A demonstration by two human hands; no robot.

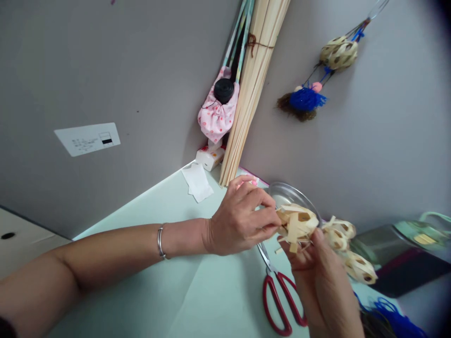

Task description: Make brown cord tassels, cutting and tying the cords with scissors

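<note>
A half-woven ball of pale bamboo strips [296,224] is held up over the pale green table [169,281]. My left hand [243,218], with a silver bangle on its wrist, pinches the strips from the left with closed fingers. From below, my right hand [317,277] grips the same ball, thumb against its underside. Loose strip ends stick out beneath the ball.
Red-handled scissors [282,300] lie on the table under the hands. A round metal dish [289,193] and three finished woven balls [347,249] sit behind. A bundle of long bamboo strips [252,89] leans in the corner beside a pink pouch [216,117]. A tasselled ornament [327,70] hangs on the wall.
</note>
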